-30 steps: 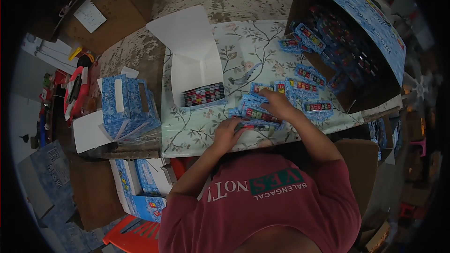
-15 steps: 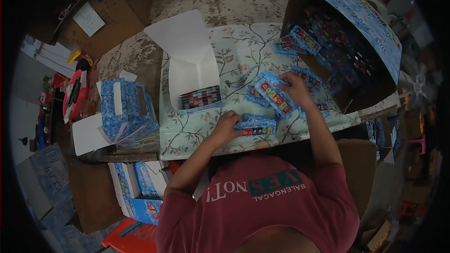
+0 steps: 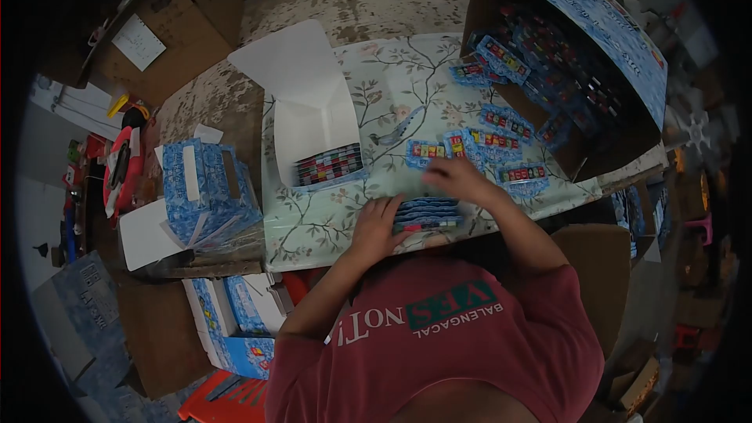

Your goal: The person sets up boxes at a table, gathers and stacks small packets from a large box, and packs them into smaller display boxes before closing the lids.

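My left hand (image 3: 379, 229) is closed around the left end of a stack of blue blister packs (image 3: 427, 211), which stands on edge near the table's front. My right hand (image 3: 460, 182) hovers beyond the stack's right end with its fingers loosely apart and seemingly nothing in them; slight blur softens it. Just past its fingers lies a loose blue blister pack (image 3: 454, 143) with a row of coloured pieces. Several more packs (image 3: 523, 174) are spread to its right. Left of the hands an open white carton (image 3: 317, 121) contains a row of upright packs (image 3: 329, 166).
A large box (image 3: 583, 39) lies on its side at the right, packs spilling from its mouth. Blue printed cartons (image 3: 205, 184) stand at the left, near a red tool (image 3: 119, 168). Below the table edge is another open box (image 3: 235, 321). A floral cloth (image 3: 392, 70) covers the table.
My right hand has drawn back towards me and no longer holds the pack it held. The stack at my left hand now shows several pack edges instead of a pack's face. The view has shifted slightly.
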`<action>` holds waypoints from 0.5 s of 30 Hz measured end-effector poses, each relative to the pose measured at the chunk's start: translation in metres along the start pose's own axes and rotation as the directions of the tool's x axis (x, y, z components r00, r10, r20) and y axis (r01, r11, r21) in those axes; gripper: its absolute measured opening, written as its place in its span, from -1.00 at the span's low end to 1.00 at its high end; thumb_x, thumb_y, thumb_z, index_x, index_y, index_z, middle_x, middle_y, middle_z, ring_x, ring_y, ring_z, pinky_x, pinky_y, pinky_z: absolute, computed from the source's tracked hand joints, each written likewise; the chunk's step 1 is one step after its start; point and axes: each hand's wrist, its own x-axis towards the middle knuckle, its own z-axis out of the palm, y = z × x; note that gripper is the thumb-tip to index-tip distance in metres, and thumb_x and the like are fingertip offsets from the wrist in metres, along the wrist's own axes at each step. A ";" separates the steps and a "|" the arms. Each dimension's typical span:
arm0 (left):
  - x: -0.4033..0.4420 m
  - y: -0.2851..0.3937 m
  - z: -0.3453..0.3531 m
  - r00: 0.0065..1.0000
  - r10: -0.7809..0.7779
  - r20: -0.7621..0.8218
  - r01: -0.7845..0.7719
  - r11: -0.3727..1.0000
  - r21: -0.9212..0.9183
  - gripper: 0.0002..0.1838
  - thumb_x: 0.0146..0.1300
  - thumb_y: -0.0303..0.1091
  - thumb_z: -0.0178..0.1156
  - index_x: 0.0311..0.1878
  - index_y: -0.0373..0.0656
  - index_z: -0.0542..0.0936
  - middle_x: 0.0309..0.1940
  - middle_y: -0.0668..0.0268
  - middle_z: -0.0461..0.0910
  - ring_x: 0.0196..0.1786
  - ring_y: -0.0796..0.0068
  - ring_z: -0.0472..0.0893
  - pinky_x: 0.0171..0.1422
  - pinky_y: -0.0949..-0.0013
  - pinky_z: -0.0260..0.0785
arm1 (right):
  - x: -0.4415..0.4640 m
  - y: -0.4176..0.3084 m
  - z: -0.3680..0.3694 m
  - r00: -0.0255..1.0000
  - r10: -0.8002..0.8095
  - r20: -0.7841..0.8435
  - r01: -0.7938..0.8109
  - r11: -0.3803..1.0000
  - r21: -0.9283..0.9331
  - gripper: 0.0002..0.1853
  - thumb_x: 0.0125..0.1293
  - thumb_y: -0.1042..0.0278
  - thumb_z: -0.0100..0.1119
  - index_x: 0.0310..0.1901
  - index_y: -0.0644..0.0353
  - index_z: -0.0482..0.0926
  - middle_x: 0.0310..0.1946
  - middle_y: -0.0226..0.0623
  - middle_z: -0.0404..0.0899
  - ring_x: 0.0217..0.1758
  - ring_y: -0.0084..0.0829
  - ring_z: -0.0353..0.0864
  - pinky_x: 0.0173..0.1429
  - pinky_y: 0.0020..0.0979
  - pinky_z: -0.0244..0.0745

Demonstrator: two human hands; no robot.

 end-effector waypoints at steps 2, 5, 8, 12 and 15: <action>0.008 -0.002 -0.006 0.901 -0.182 0.393 0.275 0.941 -0.196 -0.22 -0.06 -0.15 0.38 0.24 -0.16 0.29 0.15 0.06 0.35 0.22 0.08 0.34 0.30 0.06 0.13 | -0.009 0.028 -0.015 0.959 0.219 -0.182 -0.240 0.965 -0.101 -0.70 0.16 0.17 0.24 -0.20 0.22 0.51 -0.37 -0.08 0.58 -0.27 -0.13 0.61 -0.21 -0.23 0.46; 0.020 -0.003 -0.003 0.884 -0.150 0.444 0.294 0.915 -0.277 -0.19 -0.08 -0.09 0.40 0.24 -0.17 0.29 0.21 0.02 0.29 0.32 0.07 0.23 0.38 0.00 0.00 | -0.014 0.068 -0.013 0.796 0.383 -0.469 -0.556 0.769 -0.315 -0.67 0.13 0.16 0.27 -0.20 0.23 0.50 -0.37 -0.07 0.57 -0.28 -0.15 0.60 -0.24 -0.22 0.44; 0.023 -0.005 0.014 0.990 0.016 0.143 0.006 0.988 -0.153 -0.14 -0.12 -0.02 0.41 0.24 -0.17 0.29 0.21 0.01 0.29 0.34 0.04 0.18 0.39 0.00 -0.02 | -0.003 0.066 -0.001 0.921 0.170 -0.350 -0.163 0.985 0.049 -0.69 0.11 0.20 0.28 -0.20 0.21 0.50 -0.36 -0.07 0.57 -0.29 -0.14 0.59 -0.25 -0.24 0.43; 0.026 0.009 0.007 0.997 0.052 0.063 -0.059 0.992 0.111 -0.10 -0.15 0.03 0.41 0.25 -0.17 0.28 0.22 0.00 0.26 0.37 0.03 0.12 0.41 -0.01 -0.05 | 0.000 0.006 -0.003 0.981 -0.158 0.112 0.163 0.986 -0.030 -0.73 0.18 0.18 0.21 -0.21 0.19 0.54 -0.39 -0.12 0.56 -0.28 -0.17 0.59 -0.25 -0.24 0.42; 0.027 0.007 0.010 0.988 -0.005 0.154 0.002 1.000 0.018 -0.10 -0.14 0.05 0.41 0.26 -0.16 0.28 0.19 0.02 0.27 0.31 0.05 0.20 0.39 0.01 -0.01 | 0.046 0.024 -0.010 0.998 0.055 0.017 -0.056 0.998 0.037 -0.63 0.14 0.02 0.22 -0.24 0.20 0.59 -0.37 -0.12 0.57 -0.32 -0.20 0.60 -0.23 -0.26 0.45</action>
